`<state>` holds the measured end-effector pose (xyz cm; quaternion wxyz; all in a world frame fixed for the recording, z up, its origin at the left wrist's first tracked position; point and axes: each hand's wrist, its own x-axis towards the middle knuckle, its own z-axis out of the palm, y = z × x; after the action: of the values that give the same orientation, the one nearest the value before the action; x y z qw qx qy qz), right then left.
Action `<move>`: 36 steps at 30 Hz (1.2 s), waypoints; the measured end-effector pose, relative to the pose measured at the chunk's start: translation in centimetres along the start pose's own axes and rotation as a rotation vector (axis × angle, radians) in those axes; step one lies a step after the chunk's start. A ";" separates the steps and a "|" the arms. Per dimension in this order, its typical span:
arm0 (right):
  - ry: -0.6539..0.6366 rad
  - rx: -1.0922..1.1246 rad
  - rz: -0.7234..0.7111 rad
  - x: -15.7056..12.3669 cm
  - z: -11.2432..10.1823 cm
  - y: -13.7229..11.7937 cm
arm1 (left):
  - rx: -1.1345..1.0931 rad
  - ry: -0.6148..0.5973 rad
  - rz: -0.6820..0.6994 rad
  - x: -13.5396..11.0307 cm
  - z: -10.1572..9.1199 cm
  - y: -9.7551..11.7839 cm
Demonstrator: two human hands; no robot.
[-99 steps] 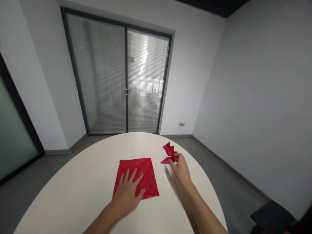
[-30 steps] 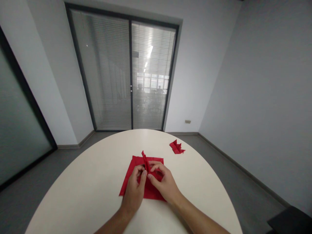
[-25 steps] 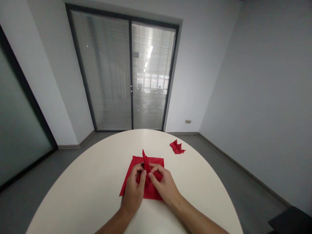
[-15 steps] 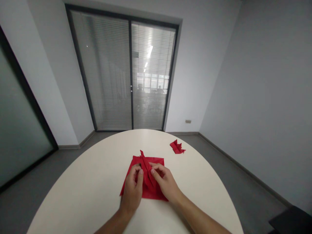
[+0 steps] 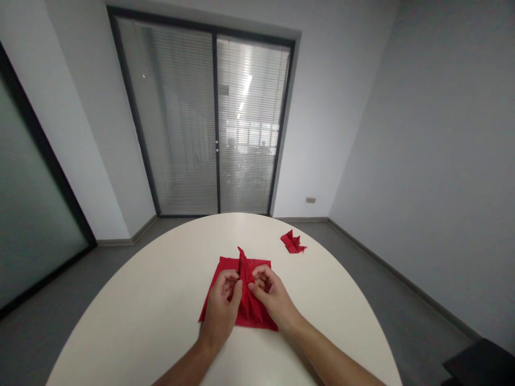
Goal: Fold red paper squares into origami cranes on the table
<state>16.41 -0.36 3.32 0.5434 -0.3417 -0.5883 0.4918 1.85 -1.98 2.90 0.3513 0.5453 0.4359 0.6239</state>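
The left hand (image 5: 220, 313) and right hand (image 5: 271, 297) each pinch a red napkin (image 5: 250, 313) at its middle, thumb and forefinger closed on a ridge (image 5: 242, 262) that stands up from the flat square, near the centre of the round white tabletop (image 5: 140, 311). It looks like a pleat being gathered, and the next move calls for an even grip on both sides. A folded red piece (image 5: 293, 243) lies well apart, to the right. Beyond are grey walls and a glass door (image 5: 209, 134) with blinds.
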 end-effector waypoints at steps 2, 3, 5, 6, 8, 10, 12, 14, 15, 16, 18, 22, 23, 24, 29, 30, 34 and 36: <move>0.003 0.038 -0.014 -0.1 0.2 -0.2 | -0.003 -0.016 0.004 0.0 0.0 -0.1; 0.011 0.048 -0.014 -0.1 0.3 -0.3 | 0.003 -0.024 0.009 0.0 0.0 -0.2; 0.030 0.035 0.000 -0.1 0.5 -0.5 | 0.026 -0.048 0.019 0.0 -0.1 -0.5; 0.040 0.018 0.009 -0.1 0.5 -0.5 | 0.040 -0.064 0.023 0.0 -0.1 -0.7; 0.057 -0.005 0.024 0.1 0.5 -0.3 | 0.055 -0.085 0.019 0.0 0.0 -1.1; 0.056 0.019 0.033 0.3 0.4 0.0 | 0.043 -0.086 -0.007 0.0 0.0 -1.4; 0.046 0.093 0.030 0.3 0.4 0.1 | 0.011 -0.079 -0.040 0.0 0.2 -1.6; 0.032 0.136 0.016 0.2 0.4 0.0 | -0.017 -0.077 -0.066 0.0 0.2 -1.6; 0.025 0.121 0.006 0.1 0.4 -0.2 | -0.025 -0.078 -0.074 0.1 0.2 -1.5; 0.018 0.088 -0.005 -0.1 0.4 -0.3 | -0.029 -0.076 -0.079 0.1 0.2 -1.5; -0.012 0.010 -0.028 -0.3 0.4 -0.7 | -0.037 -0.074 -0.081 0.1 0.1 -1.3; -0.140 -0.068 -0.059 -0.5 0.1 -1.2 | -0.048 -0.042 -0.075 0.2 0.0 -1.1; -0.141 -0.095 -0.068 -0.5 0.0 -1.1 | -0.052 -0.035 -0.073 0.1 0.0 -1.1; -0.122 -0.123 -0.079 -0.5 -0.1 -1.1 | -0.058 -0.033 -0.070 0.1 0.0 -1.1; -0.038 -0.180 -0.112 -0.2 -0.4 -0.9 | -0.077 -0.053 -0.048 0.0 0.1 -0.8; -0.036 -0.171 -0.114 -0.2 -0.4 -0.9 | -0.076 -0.047 -0.048 0.0 0.1 -0.7; -0.044 -0.124 -0.099 -0.2 -0.4 -0.9 | -0.066 -0.002 -0.068 0.1 0.0 -0.5; -0.027 -0.103 -0.092 -0.2 -0.3 -0.7 | -0.068 0.015 -0.082 0.1 0.0 -0.7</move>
<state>16.86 -0.68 3.94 0.5390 -0.3351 -0.6353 0.4400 1.81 -1.67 2.32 0.3916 0.5101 0.4390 0.6274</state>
